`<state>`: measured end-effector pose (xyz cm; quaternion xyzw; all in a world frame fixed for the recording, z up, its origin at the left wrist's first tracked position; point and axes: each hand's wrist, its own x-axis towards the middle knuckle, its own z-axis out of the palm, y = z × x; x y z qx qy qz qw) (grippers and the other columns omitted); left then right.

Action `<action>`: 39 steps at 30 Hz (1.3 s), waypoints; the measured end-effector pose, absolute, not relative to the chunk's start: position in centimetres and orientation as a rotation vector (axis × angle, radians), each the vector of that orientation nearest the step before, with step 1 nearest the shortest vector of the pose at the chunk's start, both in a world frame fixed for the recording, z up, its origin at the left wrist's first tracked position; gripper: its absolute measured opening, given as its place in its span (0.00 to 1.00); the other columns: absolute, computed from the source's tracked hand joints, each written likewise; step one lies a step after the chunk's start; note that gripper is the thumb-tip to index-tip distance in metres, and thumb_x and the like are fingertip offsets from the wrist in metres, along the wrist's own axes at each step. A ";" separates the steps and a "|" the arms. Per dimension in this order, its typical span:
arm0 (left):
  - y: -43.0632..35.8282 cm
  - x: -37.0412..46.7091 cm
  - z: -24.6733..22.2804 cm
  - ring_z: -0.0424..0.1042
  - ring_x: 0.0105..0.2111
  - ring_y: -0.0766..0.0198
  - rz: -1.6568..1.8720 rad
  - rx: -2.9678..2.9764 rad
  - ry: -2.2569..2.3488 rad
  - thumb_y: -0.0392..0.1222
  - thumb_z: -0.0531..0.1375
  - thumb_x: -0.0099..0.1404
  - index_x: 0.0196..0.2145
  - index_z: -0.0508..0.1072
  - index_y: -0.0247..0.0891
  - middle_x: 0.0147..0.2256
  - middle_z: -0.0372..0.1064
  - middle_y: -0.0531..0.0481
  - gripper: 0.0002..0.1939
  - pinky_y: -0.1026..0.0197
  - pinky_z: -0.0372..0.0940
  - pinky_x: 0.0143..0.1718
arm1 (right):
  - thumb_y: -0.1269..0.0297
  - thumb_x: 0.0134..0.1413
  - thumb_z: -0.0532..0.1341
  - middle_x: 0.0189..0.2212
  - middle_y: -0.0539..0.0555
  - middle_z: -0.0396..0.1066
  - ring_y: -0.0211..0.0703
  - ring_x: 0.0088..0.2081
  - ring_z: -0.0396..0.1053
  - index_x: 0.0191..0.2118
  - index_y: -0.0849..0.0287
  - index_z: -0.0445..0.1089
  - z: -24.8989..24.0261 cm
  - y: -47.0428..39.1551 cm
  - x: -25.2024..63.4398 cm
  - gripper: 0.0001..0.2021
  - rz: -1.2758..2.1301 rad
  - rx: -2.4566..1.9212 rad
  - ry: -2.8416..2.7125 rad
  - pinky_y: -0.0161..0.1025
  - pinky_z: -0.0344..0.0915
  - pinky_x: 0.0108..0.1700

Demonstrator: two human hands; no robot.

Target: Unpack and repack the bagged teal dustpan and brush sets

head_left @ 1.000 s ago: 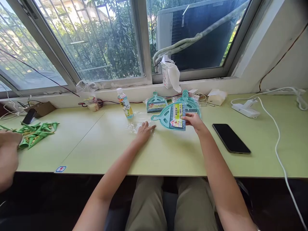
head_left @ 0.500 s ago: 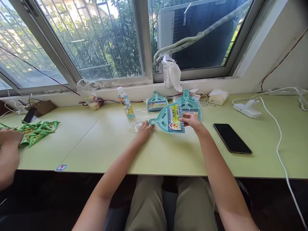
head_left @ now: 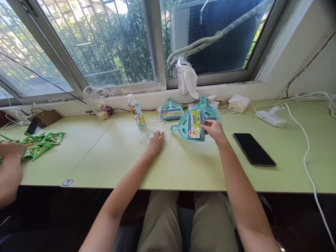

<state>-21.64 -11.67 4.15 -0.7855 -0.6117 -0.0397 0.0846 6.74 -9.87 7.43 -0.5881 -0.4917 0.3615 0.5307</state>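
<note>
My right hand [head_left: 214, 129] pinches the brush edge of a teal dustpan-and-brush set [head_left: 184, 126], which has a yellow label and is held above the table with its handle to the left. My left hand [head_left: 156, 140] rests on crumpled clear plastic wrap [head_left: 146, 135]; its fingers are bent, and whether they grip the wrap is unclear. Behind the held set, a second teal set [head_left: 210, 112] lies partly covered from view. Another wrapped teal set [head_left: 171, 111] lies near the wall.
A bottle [head_left: 137, 112] stands behind my left hand. A black phone [head_left: 254, 149] and a power strip [head_left: 270, 118] with a white cable lie at the right. At the far left, another person's hand [head_left: 12, 151] is by green cone-shaped pieces [head_left: 43, 143].
My right hand has carried the held set slightly right, away from my left hand. My left hand stays on the wrap, now apart from the set's handle.
</note>
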 end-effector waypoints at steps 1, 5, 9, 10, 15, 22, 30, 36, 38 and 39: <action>-11.7 -21.7 4.1 0.60 0.50 0.53 -0.122 -2.343 -1.825 0.28 0.44 0.66 0.61 0.59 0.35 0.50 0.58 0.36 0.26 0.57 0.65 0.40 | 0.69 0.39 0.68 0.34 0.58 0.79 0.44 0.30 0.75 0.39 0.64 0.75 7.6 -10.0 6.6 0.16 0.846 -1.400 -1.166 0.34 0.72 0.24; -11.7 -21.7 4.2 0.60 0.49 0.54 -0.131 -2.369 -1.826 0.29 0.44 0.66 0.64 0.55 0.47 0.49 0.58 0.40 0.30 0.58 0.65 0.40 | 0.66 0.39 0.69 0.32 0.57 0.78 0.43 0.29 0.75 0.38 0.64 0.75 8.1 -10.3 6.8 0.16 0.855 -1.344 -1.152 0.34 0.72 0.23; -11.7 -21.7 4.2 0.61 0.48 0.55 -0.119 -2.396 -1.814 0.29 0.45 0.66 0.63 0.57 0.54 0.47 0.59 0.42 0.32 0.58 0.65 0.40 | 0.66 0.40 0.68 0.31 0.56 0.78 0.40 0.26 0.74 0.36 0.64 0.75 8.6 -10.6 7.3 0.13 0.917 -1.264 -1.160 0.32 0.70 0.23; -11.7 -21.7 4.2 0.61 0.47 0.55 -0.125 -2.405 -1.799 0.29 0.45 0.66 0.63 0.58 0.54 0.46 0.58 0.42 0.31 0.58 0.64 0.40 | 0.66 0.40 0.68 0.31 0.56 0.78 0.40 0.26 0.74 0.36 0.63 0.75 8.6 -10.6 7.2 0.13 0.935 -1.251 -1.175 0.32 0.70 0.22; -11.7 -21.7 4.2 0.62 0.46 0.56 -0.199 -2.466 -1.747 0.34 0.46 0.69 0.60 0.63 0.56 0.45 0.58 0.43 0.26 0.58 0.63 0.41 | 0.68 0.40 0.68 0.30 0.56 0.78 0.41 0.26 0.74 0.36 0.63 0.75 7.8 -10.3 5.8 0.12 0.983 -1.279 -1.254 0.32 0.69 0.21; -11.8 -21.6 4.4 0.61 0.48 0.54 -0.136 -2.430 -1.781 0.31 0.45 0.67 0.59 0.64 0.51 0.46 0.58 0.41 0.27 0.58 0.64 0.40 | 0.68 0.42 0.67 0.33 0.57 0.79 0.45 0.31 0.76 0.39 0.63 0.76 7.0 -9.9 6.0 0.14 0.849 -1.356 -1.320 0.35 0.73 0.24; -11.7 -21.5 4.0 0.60 0.50 0.53 -0.120 -2.374 -1.774 0.26 0.44 0.64 0.62 0.57 0.36 0.49 0.59 0.36 0.29 0.58 0.66 0.39 | 0.65 0.40 0.69 0.34 0.57 0.78 0.46 0.31 0.76 0.39 0.63 0.76 6.6 -9.5 5.7 0.17 0.837 -1.369 -1.250 0.37 0.73 0.25; -11.3 -21.5 3.8 0.61 0.49 0.55 -0.322 -2.265 -1.755 0.25 0.42 0.63 0.65 0.53 0.34 0.49 0.59 0.37 0.32 0.58 0.67 0.41 | 0.68 0.40 0.70 0.31 0.56 0.78 0.41 0.26 0.74 0.36 0.63 0.74 6.8 -9.7 4.5 0.12 1.088 -1.288 -1.169 0.35 0.71 0.23; -11.1 -21.5 3.9 0.61 0.49 0.55 -0.439 -2.223 -1.729 0.25 0.42 0.63 0.65 0.51 0.35 0.49 0.59 0.37 0.33 0.59 0.67 0.40 | 0.68 0.41 0.70 0.30 0.56 0.78 0.41 0.26 0.74 0.35 0.62 0.74 6.7 -9.8 4.0 0.12 1.140 -1.262 -1.146 0.35 0.72 0.25; -11.1 -21.5 3.9 0.61 0.50 0.55 -0.492 -2.211 -1.706 0.25 0.42 0.63 0.66 0.51 0.36 0.49 0.59 0.37 0.34 0.59 0.67 0.41 | 0.68 0.41 0.69 0.30 0.55 0.78 0.41 0.26 0.74 0.35 0.62 0.73 6.7 -9.9 3.7 0.11 1.159 -1.247 -1.135 0.36 0.73 0.26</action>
